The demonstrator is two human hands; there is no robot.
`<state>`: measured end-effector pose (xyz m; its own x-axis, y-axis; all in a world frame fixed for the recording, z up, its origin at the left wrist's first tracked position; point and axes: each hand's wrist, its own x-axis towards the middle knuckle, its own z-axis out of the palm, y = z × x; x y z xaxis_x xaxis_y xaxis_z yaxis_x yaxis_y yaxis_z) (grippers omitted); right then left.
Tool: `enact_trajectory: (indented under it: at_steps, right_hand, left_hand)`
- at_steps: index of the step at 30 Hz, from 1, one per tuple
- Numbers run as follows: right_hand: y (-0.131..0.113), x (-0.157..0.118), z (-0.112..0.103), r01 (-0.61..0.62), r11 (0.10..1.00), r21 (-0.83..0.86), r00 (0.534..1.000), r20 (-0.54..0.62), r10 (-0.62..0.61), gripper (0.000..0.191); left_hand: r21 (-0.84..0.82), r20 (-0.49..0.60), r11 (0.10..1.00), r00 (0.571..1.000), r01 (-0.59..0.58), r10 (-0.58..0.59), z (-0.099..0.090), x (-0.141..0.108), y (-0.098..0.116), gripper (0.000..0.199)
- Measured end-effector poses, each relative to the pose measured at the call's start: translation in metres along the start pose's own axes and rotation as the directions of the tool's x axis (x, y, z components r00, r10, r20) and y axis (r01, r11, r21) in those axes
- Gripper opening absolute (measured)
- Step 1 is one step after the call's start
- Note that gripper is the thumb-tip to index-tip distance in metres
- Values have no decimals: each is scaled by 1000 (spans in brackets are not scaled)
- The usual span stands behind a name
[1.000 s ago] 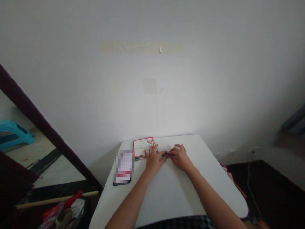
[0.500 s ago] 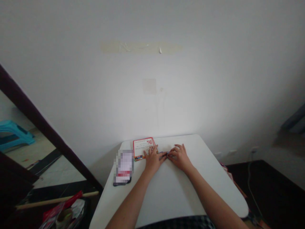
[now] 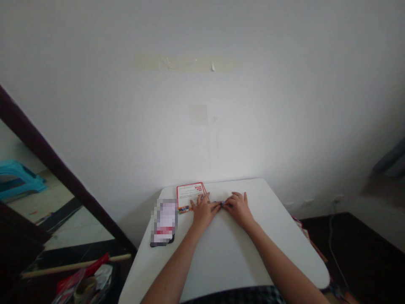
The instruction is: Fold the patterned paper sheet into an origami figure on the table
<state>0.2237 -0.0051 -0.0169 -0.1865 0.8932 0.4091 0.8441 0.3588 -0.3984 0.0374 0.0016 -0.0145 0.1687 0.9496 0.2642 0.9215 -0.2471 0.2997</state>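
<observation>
My left hand point(image 3: 203, 212) rests at the right edge of a red-bordered printed booklet point(image 3: 189, 193), its thumb and index finger pinched toward the right. My right hand point(image 3: 238, 208) meets it from the other side, thumb and index also closed together. Between the fingertips shows a small dark bluish piece point(image 3: 222, 203), held low over the white table point(image 3: 228, 249). Its kind is too small to make out, and the fingers cover most of it. The other fingers of both hands are spread.
A pixelated phone-like object point(image 3: 164, 221) lies on the table's left side. Behind the table stands a white wall point(image 3: 268, 105). On the floor at lower left is a bin point(image 3: 95, 280) with rubbish. A blue stool point(image 3: 22, 179) appears at far left.
My right hand's fingers have shifted slightly, with the index lower and closer to the thumb. The small dark piece shows a little more. My left hand has hardly moved.
</observation>
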Motion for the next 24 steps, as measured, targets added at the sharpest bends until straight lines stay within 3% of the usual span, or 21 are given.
enact_trajectory:
  at_steps: [12, 24]
  right_hand:
    - [7, 1, -2, -31, 999, 44, 999, 38, 29, 13]
    - [2, 1, 0, -132, 990, -41, 990, 46, 133, 17]
  left_hand:
    - [-34, 23, 999, 999, 24, -23, 0, 3, -2, 27]
    - [-78, 45, 996, 998, 53, -49, -5, 4, 1, 22]
